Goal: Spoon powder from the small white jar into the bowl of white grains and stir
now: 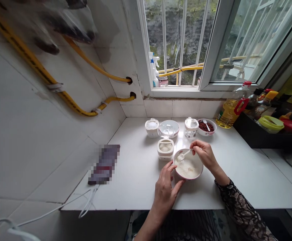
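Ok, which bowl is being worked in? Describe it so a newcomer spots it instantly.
Below the window, on the white countertop, find the cluster of small lidded jars. Just to the front right of the nearest jar is a white bowl with a pink rim, filled with something white. It alone is being handled: the left hand is on its rim, and the right hand holds a small white spoon in it.

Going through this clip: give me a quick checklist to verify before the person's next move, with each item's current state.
1. Left hand gripping the white bowl at its rim: ok.
2. Right hand holding the small white spoon in the bowl's white contents: ok.
3. Bowl apart from the white canister: cannot tell; they sit very close.
4. Cooking-oil bottle upright and capped: ok.
5. Spoon resting in the dish of red beans: ok.
6. Identity of the white contents: cannot tell.
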The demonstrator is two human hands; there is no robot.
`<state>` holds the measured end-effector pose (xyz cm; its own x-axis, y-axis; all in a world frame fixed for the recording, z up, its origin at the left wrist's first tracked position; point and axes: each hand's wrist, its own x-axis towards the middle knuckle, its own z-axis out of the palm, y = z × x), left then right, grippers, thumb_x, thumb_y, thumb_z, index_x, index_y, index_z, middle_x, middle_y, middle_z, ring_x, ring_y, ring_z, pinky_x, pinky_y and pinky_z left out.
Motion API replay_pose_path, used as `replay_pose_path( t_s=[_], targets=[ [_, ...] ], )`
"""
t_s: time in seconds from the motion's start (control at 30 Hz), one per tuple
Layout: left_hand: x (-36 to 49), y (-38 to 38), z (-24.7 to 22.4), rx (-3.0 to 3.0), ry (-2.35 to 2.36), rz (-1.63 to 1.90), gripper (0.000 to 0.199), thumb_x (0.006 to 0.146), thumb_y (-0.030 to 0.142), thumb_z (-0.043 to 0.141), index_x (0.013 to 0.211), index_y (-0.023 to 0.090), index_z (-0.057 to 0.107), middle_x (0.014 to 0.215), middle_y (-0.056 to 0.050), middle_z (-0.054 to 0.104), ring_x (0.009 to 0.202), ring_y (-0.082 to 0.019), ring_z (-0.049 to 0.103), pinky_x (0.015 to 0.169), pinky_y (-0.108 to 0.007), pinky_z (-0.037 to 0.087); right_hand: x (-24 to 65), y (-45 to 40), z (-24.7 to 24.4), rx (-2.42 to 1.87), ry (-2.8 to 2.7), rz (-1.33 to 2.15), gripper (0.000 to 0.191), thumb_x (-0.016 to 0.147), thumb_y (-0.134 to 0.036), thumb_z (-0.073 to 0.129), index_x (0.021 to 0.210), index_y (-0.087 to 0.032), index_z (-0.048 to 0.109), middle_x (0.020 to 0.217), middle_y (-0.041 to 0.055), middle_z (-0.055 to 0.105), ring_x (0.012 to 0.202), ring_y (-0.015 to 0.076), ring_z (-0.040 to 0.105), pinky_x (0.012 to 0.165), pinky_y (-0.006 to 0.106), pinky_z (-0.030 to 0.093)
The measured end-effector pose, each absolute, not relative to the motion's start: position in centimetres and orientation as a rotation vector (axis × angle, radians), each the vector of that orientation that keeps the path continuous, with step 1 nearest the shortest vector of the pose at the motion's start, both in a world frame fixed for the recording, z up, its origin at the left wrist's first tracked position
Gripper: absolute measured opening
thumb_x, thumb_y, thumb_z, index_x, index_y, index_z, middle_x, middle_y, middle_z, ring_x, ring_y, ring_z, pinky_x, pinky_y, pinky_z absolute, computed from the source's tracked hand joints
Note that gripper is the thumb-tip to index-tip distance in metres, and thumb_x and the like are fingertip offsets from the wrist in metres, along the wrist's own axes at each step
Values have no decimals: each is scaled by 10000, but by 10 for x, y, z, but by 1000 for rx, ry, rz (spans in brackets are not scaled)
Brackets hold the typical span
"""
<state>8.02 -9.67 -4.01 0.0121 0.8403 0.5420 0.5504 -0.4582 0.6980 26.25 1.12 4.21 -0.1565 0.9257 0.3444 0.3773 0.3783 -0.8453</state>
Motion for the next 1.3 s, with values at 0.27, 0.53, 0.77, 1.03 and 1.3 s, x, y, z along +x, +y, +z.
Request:
replay_pose_path(
  t_s=[0.27,0.53,0.77,1.03,1.3],
  targets=[
    [80,-96,-42,2008,1445,1404,495,878,155,674,1314,253,463,1376,-136,564,1216,-290,617,759,-351,629,259,10,42,-1206,-1698,833,169,707,-242,479,610,-215,615,510,-16,571,558,166,526,627,293,401],
    [80,-95,-44,2033,1463,1413,485,877,171,685,1304,245,467,1365,-145,578,1234,-308,615,802,-395,632,259,10,39,-1222,-1723,783,173,707,-241,472,605,-222,610,503,-16,568,555,170,516,618,296,393],
    [80,-96,-41,2008,1434,1422,471,885,155,665,1307,246,476,1372,-142,573,1192,-283,632,734,-334,627,261,12,42,-1198,-1538,963,155,670,-267,499,602,-209,626,473,-27,541,525,155,493,602,292,389],
    [81,-96,-41,1994,1428,1433,478,882,137,656,1311,255,479,1370,-135,564,1188,-271,626,732,-316,620,262,15,41,-1160,-1472,1073,143,647,-264,507,594,-205,626,462,-26,530,512,150,478,602,296,388],
    [81,-96,-41,2001,1425,1437,476,889,143,649,1318,255,475,1370,-134,568,1184,-267,627,736,-317,618,260,12,35,-1213,-1772,596,184,718,-222,458,597,-232,596,525,-7,589,638,196,566,773,352,418]
  ],
)
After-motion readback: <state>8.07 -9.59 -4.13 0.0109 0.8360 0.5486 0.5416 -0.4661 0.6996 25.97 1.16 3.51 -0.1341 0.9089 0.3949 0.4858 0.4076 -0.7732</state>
